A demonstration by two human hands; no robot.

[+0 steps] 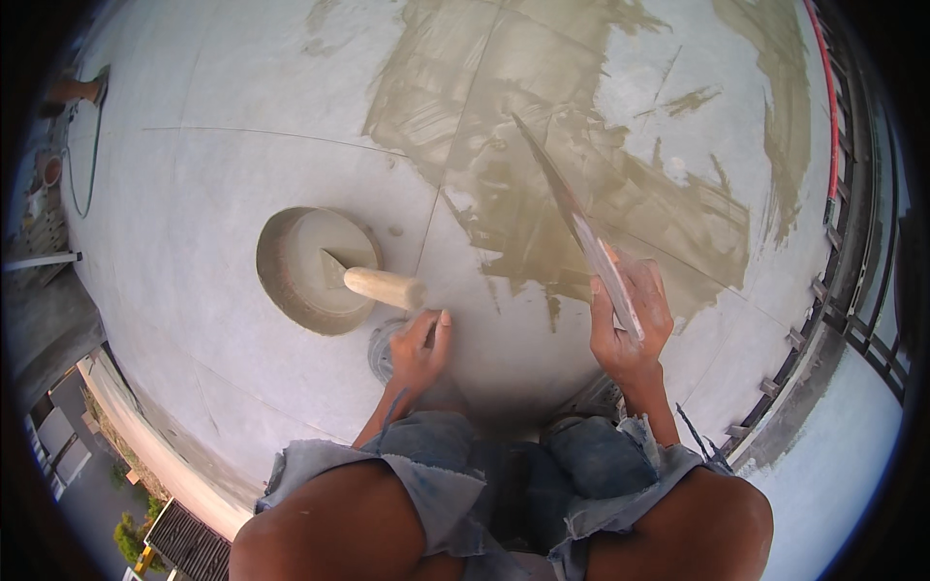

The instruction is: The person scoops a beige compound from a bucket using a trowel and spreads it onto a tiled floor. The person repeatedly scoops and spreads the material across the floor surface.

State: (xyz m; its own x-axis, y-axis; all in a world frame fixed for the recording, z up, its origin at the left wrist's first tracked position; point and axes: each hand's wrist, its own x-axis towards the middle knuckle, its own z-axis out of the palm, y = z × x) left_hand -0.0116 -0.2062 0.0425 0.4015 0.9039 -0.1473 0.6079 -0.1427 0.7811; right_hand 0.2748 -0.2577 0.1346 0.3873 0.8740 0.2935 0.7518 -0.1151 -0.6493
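My right hand [635, 315] is wrapped round a long flat plastering trowel [584, 232], seen nearly edge-on, its blade slanting up and away to the left over the smeared surface. My left hand [419, 353] is curled closed just below a small trowel, with nothing visible in its fingers. That small trowel's wooden handle [385, 288] leans out over the near right rim of a round bucket [276, 276], its metal blade inside. Pale grey, wet-looking mix [315, 276] lies in the bucket. Wet grey-green coating [542, 184] covers part of the pale floor ahead of my hands.
Thin joint lines cross the pale floor [242, 165]. A red pipe or hose [825, 97] and a dark metal railing [852, 329] run along the right. At far left are a thin hose [94, 179] and part of another person's limb [79, 91]. A grey round object [380, 351] sits beside my left hand.
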